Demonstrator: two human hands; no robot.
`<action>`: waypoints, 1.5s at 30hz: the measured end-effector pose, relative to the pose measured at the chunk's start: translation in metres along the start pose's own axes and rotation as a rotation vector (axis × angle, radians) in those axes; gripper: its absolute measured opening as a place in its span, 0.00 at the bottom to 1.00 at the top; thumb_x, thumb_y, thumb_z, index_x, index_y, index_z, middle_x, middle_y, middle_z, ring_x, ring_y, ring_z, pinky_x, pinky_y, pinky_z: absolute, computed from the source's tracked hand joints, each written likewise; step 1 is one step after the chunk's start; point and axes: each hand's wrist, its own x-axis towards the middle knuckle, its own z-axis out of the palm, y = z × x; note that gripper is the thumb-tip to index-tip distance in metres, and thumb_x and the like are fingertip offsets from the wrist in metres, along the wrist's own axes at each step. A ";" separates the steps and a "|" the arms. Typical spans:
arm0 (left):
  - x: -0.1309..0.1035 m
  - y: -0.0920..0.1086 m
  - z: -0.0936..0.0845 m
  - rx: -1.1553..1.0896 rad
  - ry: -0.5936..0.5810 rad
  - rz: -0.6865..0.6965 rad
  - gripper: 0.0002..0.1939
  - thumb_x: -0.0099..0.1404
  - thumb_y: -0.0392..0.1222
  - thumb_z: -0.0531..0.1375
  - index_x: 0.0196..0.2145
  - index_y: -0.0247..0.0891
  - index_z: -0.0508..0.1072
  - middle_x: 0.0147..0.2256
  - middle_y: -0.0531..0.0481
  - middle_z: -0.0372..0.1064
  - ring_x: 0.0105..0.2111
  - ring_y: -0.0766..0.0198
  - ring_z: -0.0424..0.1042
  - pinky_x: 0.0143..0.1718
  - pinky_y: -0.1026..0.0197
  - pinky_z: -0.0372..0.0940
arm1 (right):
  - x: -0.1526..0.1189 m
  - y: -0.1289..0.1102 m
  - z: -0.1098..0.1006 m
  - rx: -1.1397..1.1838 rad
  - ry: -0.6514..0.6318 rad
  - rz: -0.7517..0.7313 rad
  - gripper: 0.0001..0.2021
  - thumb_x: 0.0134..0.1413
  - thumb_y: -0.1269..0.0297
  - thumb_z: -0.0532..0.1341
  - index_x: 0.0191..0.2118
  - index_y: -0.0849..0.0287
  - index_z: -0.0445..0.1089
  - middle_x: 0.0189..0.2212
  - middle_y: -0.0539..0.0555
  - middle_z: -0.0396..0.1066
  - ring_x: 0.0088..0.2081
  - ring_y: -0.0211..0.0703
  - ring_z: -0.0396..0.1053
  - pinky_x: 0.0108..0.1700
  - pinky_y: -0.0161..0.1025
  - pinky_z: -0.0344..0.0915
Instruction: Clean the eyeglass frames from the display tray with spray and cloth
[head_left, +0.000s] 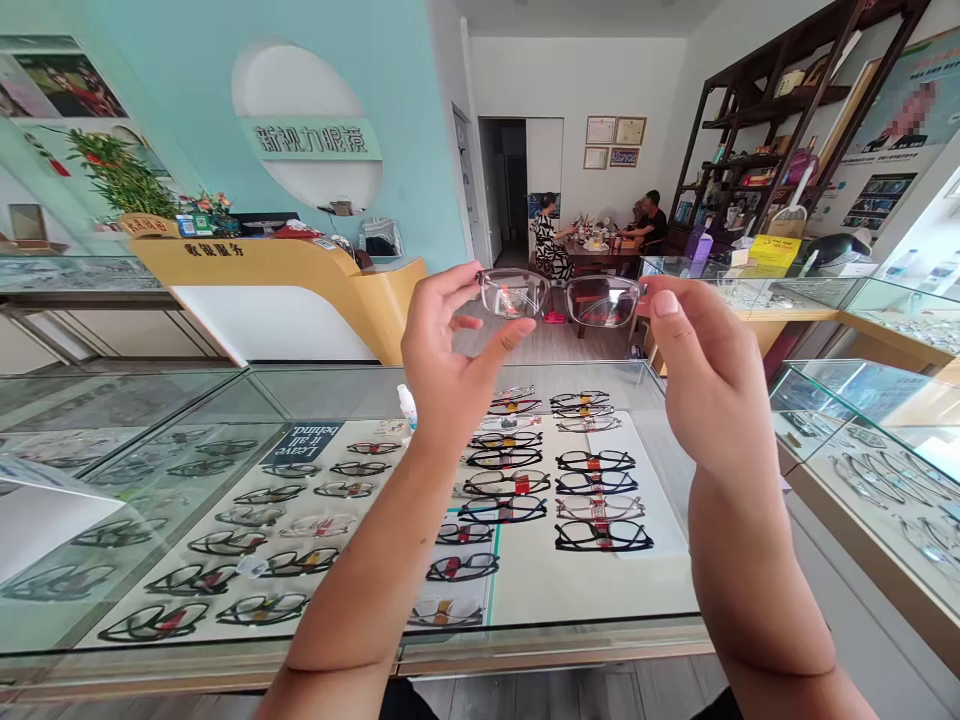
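Note:
A pair of eyeglasses with clear rectangular lenses is held up level above the display case, at about head height. My left hand grips its left end near the hinge, thumb stretched out under the left lens. At the other end, my right hand pinches the frame by the right hinge, the thumb in front. Printed red marks seem to show on the lenses, though they may be things seen through them. The temples are mostly hidden behind the hands.
Below my arms is a glass display case with rows of eyeglass frames. A small white bottle stands near its far side. More glass cases lie to the right. A counter stands behind, and two people sit at a far table.

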 end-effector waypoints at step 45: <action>-0.010 0.006 0.011 0.181 0.075 0.090 0.44 0.72 0.68 0.72 0.75 0.55 0.61 0.68 0.41 0.68 0.69 0.41 0.73 0.61 0.42 0.75 | 0.015 0.037 0.025 0.296 0.062 -0.052 0.15 0.79 0.44 0.64 0.52 0.49 0.78 0.44 0.55 0.81 0.48 0.47 0.82 0.50 0.46 0.81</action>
